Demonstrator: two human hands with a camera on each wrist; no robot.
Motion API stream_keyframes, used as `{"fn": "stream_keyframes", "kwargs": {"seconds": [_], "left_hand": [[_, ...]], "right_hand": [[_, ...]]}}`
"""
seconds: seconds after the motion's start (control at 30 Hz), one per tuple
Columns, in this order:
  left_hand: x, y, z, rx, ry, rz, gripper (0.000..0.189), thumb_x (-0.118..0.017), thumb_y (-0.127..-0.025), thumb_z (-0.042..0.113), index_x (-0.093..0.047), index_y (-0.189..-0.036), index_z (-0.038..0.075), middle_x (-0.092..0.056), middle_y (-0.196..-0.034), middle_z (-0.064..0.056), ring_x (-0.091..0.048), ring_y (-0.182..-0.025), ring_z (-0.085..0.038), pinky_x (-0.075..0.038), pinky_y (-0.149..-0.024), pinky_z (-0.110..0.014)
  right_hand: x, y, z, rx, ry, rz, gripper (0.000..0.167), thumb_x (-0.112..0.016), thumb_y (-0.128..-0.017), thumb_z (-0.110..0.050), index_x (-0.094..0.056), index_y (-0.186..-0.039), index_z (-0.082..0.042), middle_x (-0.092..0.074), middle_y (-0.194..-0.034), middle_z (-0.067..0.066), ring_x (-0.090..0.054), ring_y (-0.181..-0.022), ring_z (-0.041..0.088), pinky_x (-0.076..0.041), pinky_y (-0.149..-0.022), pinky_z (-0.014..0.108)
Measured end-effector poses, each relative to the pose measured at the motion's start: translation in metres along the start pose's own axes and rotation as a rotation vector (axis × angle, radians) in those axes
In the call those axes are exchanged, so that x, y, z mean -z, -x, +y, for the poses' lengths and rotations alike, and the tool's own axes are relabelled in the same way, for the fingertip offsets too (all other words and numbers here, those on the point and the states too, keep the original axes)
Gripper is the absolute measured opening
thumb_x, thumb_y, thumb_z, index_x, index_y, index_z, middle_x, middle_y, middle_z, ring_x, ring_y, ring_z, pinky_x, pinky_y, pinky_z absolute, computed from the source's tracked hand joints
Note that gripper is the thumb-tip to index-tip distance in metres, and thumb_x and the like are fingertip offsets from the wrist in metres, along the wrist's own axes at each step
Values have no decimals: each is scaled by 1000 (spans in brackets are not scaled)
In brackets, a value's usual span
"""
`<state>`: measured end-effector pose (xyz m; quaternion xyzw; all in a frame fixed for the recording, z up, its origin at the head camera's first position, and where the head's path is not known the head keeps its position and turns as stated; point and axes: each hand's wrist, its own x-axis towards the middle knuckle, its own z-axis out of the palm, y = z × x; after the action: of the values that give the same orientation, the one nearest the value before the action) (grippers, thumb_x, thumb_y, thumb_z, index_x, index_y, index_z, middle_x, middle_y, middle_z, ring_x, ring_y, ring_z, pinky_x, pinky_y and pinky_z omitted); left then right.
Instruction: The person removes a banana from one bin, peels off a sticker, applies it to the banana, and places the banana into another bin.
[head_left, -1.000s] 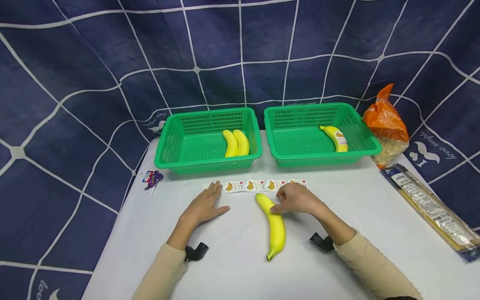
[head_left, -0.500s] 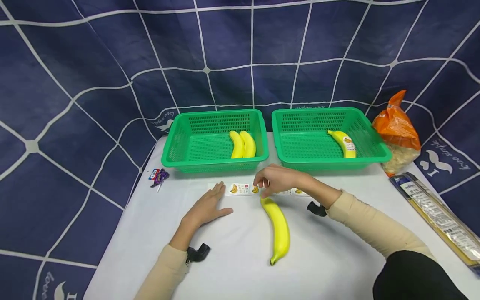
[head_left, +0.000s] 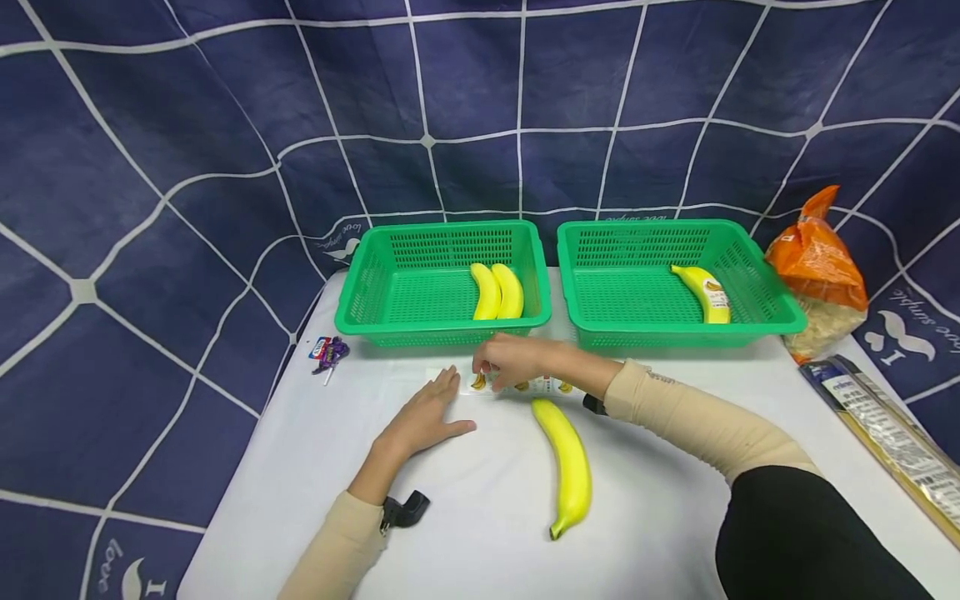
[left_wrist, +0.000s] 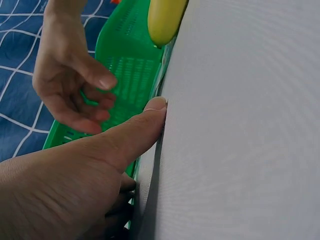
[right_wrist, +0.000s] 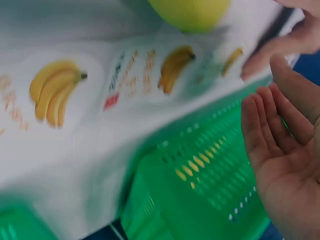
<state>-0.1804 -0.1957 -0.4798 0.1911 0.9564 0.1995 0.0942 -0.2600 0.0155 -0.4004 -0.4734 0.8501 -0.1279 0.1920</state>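
A strip of banana-print stickers lies across the table in front of the baskets. My left hand rests flat at the strip's left end, fingers straight and thumb spread. Over the left part of the strip hovers my right hand, covering some stickers. In the right wrist view this right hand has loosely bent fingers with nothing between them. The strip's printed banana sticker shows large there. A loose yellow banana lies on the table below the strip, apart from both hands.
Behind the strip stand a left green basket with two bananas and a right green basket with a stickered banana. Wrapped candy lies far left. An orange-topped bag and a flat package are at right.
My right hand has left the banana and moved left along the sticker strip toward my left hand. The left hand stays in place on the table; the head view has shifted slightly.
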Motion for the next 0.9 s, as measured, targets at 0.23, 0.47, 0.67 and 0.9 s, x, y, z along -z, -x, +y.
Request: {"fn": "stream_keyframes", "kwargs": {"seconds": [0.23,0.47,0.67,0.9], "left_hand": [[2,2,1,8,-9,-3,94,-65,-86,57,-30,-150,-1,-20,-162,-15,-19,-151,-29,-22,-122,-47],[1,1,3,23,6,-18,94,-65,-86,56,-29,-151,-1,-18,-162,-14,-18,-151,-29,-21,-122,-48],[1,0,4,20,-2,-11,95,-66,-85,56,-29,-150,-2,-19,-162,-14,-18,-151,-29,-21,-122,-48],[0,0,2,35,10,-24,98,-66,-85,57,-23,-152,0,-16,-163,-14,-16,-152,-28,-20,-122,-48]], "right_hand": [[-13,-19,4,7,0,28,41,-80,-80,-10,-67,-118,1,-71,-105,10,-61,-85,16,-53,-80,26],[-20,-28,13,-4,-4,47,42,-80,-79,-13,-68,-118,-1,-72,-103,7,-61,-81,12,-53,-79,23],[-23,-36,17,-15,-3,55,41,-81,-78,-13,-70,-117,-4,-71,-102,4,-60,-83,12,-52,-79,22],[-26,-46,19,-26,-6,65,36,-82,-78,-14,-71,-112,-5,-70,-101,3,-63,-89,13,-52,-81,21]]}}
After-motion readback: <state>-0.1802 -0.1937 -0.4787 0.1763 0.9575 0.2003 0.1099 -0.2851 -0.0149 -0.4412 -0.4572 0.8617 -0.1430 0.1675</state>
